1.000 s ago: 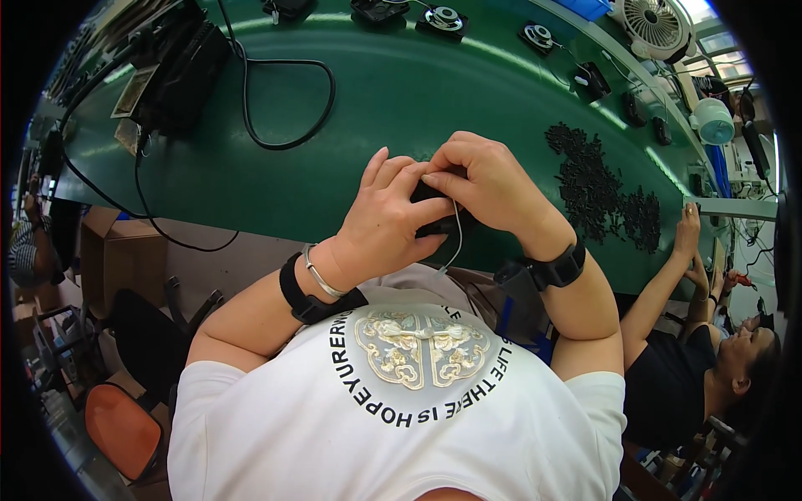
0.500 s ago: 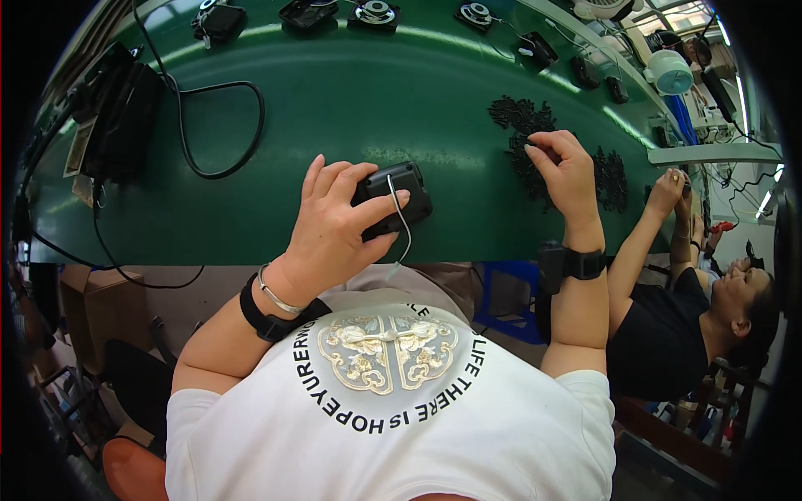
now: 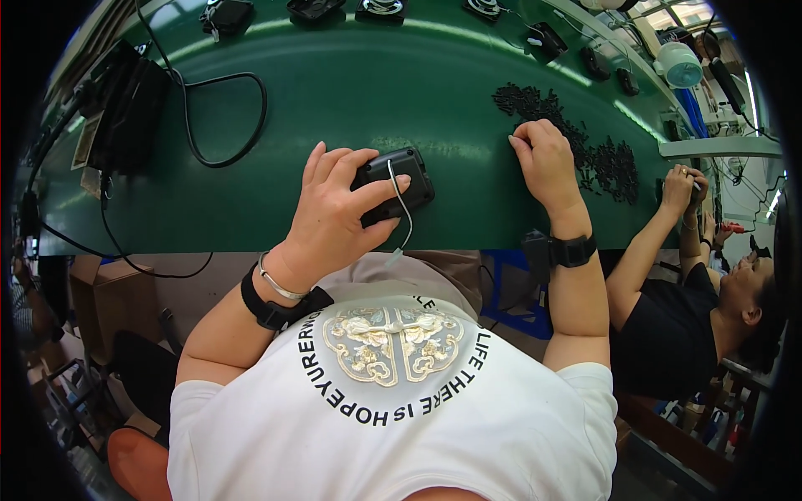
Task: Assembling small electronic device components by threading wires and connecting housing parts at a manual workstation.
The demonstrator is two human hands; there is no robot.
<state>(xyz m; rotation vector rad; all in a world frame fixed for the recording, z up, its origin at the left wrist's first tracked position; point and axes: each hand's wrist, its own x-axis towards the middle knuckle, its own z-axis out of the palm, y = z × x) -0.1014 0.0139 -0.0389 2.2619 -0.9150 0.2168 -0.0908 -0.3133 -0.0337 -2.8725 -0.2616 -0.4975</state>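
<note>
Near the table's front edge, my left hand [image 3: 338,200] is wrapped round a small black plastic case [image 3: 415,185], thumb and fingers on its sides and top. A thin white cable [image 3: 399,200] runs over the case and hangs down toward the edge, with a pale plug [image 3: 394,258] at its end. To the right, my right hand [image 3: 547,163] is closed, thumb and index finger pinched together just left of a spread of small black screw-like pieces [image 3: 614,167]. What the pinch holds, if anything, is too small to make out.
A black power unit [image 3: 138,117] and its looping black cord [image 3: 264,108] lie on the green table [image 3: 334,100] at left. Several black case parts, some with a round speaker [image 3: 383,7], line the far side. At right, a co-worker in black [image 3: 668,342] works beside a pale post [image 3: 718,148].
My right hand has moved off the top of the screw-like pieces to their near left side, still pinched. The left hand keeps its hold on the case. The view has shifted slightly.
</note>
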